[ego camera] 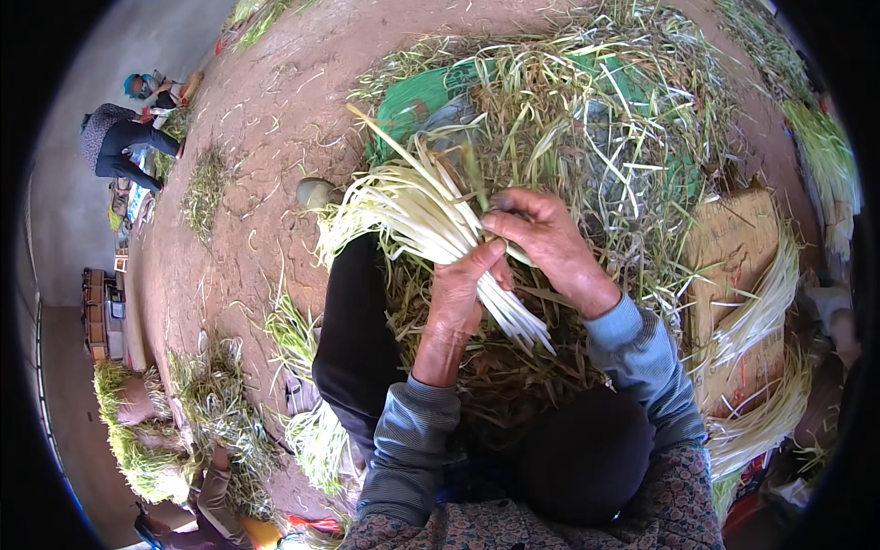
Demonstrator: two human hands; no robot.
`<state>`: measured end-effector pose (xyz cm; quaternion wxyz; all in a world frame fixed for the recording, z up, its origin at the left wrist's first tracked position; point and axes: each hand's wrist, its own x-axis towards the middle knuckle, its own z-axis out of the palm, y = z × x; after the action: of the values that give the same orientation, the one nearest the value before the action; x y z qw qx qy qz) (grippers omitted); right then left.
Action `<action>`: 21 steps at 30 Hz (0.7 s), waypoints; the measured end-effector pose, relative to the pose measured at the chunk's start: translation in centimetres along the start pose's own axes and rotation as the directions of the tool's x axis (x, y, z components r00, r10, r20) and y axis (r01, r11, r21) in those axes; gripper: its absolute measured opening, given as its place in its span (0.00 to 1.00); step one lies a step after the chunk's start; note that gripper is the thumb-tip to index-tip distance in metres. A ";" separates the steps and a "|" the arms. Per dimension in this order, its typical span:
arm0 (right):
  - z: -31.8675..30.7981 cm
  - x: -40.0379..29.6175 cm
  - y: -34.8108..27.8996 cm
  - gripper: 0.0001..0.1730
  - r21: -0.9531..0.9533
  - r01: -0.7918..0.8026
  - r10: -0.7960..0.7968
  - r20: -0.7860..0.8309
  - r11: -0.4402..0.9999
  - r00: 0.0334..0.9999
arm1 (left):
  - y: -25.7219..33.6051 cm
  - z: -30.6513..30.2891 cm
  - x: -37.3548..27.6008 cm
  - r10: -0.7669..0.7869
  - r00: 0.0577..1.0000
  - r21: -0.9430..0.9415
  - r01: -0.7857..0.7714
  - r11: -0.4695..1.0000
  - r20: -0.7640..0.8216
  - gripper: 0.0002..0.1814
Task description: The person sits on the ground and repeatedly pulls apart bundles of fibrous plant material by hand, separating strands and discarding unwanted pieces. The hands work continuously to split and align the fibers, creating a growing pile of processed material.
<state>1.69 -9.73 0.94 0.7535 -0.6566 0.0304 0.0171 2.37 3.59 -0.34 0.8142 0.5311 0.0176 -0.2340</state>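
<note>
My left hand (459, 292) is closed around a bundle of pale yellow-white leafy stalks (405, 210), which look like blanched chives. The leafy ends fan out towards the upper left, and the white stem ends point to the lower right. My right hand (543, 234) is at the bundle's right side, its thumb and forefinger pinched on a thin greenish leaf (476, 180) that looks blurred. Below both hands lies a heap of loose, partly dried leaves (529, 371).
Leaf trimmings cover a green sheet (412, 103) ahead. At right, stalk bundles (756, 316) lie on a cardboard piece (729, 234). More stalks (316, 440) lie at left. One person (127, 141) bends at far left, another (141, 86) beside; a co-worker's arm (218, 502) shows at lower left.
</note>
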 end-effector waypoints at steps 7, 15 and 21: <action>-2.5 -5.6 3.3 0.07 0.540 0.110 0.020 -0.229 0.835 0.973 | 0.7 -3.4 0.1 -0.077 0.997 -0.454 0.076 0.888 0.015 0.12; -9.6 -8.7 6.6 0.04 -0.740 -0.088 -0.427 -0.476 0.667 0.769 | 0.2 -3.2 0.0 -0.083 0.995 -0.337 0.096 0.937 0.052 0.13; -0.9 -0.2 2.3 0.30 -0.300 0.045 -0.074 -0.084 0.953 0.994 | 0.2 -2.7 -0.7 -0.134 0.987 -0.289 0.154 0.945 0.089 0.12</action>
<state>1.27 -10.27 -1.48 0.6437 -0.7634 0.0433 -0.0323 2.41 6.28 -1.09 0.8651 0.3926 0.0636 -0.3055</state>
